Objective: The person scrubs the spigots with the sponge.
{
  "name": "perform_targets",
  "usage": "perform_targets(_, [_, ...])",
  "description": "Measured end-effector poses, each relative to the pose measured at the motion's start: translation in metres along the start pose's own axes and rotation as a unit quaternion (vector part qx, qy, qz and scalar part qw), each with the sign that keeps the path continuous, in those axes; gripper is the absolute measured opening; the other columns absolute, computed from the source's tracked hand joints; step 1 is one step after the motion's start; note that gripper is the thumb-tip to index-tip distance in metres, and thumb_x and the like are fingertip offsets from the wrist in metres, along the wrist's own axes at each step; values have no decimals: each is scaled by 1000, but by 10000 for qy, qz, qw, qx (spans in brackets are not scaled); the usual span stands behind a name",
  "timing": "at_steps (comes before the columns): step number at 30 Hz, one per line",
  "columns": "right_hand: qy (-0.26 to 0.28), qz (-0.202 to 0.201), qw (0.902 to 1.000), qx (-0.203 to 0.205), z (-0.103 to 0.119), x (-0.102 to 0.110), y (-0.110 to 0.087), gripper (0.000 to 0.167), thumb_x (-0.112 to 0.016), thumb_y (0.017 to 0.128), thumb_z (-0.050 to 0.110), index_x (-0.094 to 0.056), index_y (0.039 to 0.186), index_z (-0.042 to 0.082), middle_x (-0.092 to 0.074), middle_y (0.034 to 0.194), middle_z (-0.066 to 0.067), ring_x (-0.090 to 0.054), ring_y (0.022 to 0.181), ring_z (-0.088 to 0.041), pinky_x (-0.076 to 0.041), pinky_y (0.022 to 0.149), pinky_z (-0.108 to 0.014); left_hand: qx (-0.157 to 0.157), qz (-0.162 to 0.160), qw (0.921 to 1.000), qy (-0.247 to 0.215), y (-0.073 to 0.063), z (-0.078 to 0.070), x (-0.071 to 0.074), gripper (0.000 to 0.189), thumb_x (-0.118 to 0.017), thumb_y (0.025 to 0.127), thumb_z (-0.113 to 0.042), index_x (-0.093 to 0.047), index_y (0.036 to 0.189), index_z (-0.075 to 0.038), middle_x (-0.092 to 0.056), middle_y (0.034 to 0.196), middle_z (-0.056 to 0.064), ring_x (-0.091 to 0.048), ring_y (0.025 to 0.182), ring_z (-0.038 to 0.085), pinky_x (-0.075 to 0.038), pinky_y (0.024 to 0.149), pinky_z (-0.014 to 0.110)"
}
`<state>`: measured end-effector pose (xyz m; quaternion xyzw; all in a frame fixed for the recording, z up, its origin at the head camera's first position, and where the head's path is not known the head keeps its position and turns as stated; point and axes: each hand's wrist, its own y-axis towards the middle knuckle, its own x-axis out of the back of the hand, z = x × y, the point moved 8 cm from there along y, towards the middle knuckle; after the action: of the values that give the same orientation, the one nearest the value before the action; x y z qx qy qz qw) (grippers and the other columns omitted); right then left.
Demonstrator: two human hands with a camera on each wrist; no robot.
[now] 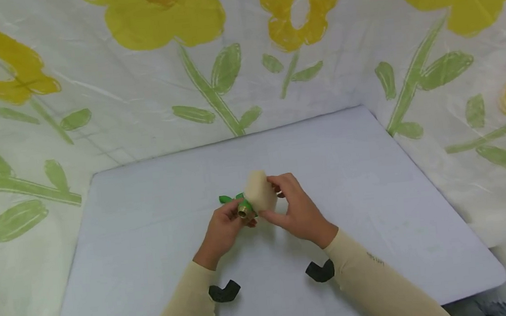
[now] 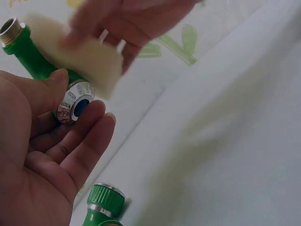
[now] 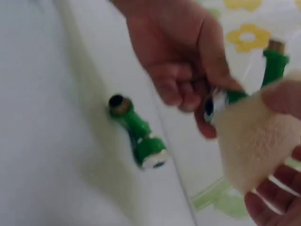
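My left hand [image 1: 221, 232] pinches a green valve [image 2: 37, 61] between thumb and fingers. Brass thread ends one arm of the valve, and a silvery ribbed knob [image 2: 70, 104] with a dark blue centre sits near the fingertips. A beige sponge [image 1: 260, 192] lies against the valve's green body, gripped by my right hand [image 1: 301, 214] with the thumb on one face and the fingers at the other side. Part of the valve is hidden behind the sponge. A second green valve [image 3: 136, 126] lies on the table, mostly blocked by the left hand in the head view.
A white-covered table [image 1: 152, 249] spreads beneath both hands. Behind it hangs a pale sheet [image 1: 138, 103] painted with yellow flowers. Black curved pieces [image 1: 224, 292] show beside both beige sleeves [image 1: 374, 273], near the wrists.
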<state>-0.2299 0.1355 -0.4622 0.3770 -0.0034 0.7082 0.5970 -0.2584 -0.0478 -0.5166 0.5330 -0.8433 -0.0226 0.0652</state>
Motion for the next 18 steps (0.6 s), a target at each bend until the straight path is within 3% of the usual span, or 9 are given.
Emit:
perform_targets(2, [-1,-102,9995,-303,-9,1,-1,72,-88,95,15,-49,154,4,-52,134,-9,-55,121,-22,-57,96,-54,-6,74,10000,1,-1,0,-1,32,-65,107,2,-67,138,8,-75,111,18,-75,91,29,-64,84,47])
perform_targets(4, [64,-49,9995,-304,-9,-1,-3,71,-87,95,14,-49,154,3,-52,134,-9,-55,120,-22,-57,95,-56,25,52,10000,69,-1,1,-1,34,-64,107,4,-66,141,7,-74,116,19,-75,93,29,-64,85,46])
perform_targets(9, [346,428,9968,581,15,-10,-9,71,-88,94,19,-50,153,7,-54,136,-7,-54,123,-23,-58,94,-51,100,-291,9987,406,-1,5,5,37,-61,107,5,-64,144,8,-73,127,19,-71,102,24,-61,85,33])
perform_targets(11, [351,440,9958,717,20,-10,-8,72,-89,93,20,-51,153,9,-54,136,-6,-54,124,-22,-58,94,-50,124,-347,9982,463,-1,5,7,37,-62,108,3,-64,144,8,-73,130,18,-71,104,22,-61,85,31])
perform_targets(13, [251,317,9975,585,15,-8,-7,73,-91,91,18,-51,152,8,-54,134,-6,-54,122,-22,-58,94,-50,117,-250,9989,369,0,4,5,37,-63,108,4,-63,144,9,-72,130,20,-71,105,24,-61,87,33])
perform_targets(18, [124,-27,9992,-373,-11,-4,-4,74,-91,92,15,-50,152,3,-53,132,-10,-55,119,-23,-58,95,-57,41,-44,9994,326,-1,0,2,39,-64,104,8,-64,142,9,-71,126,20,-72,105,29,-62,88,38])
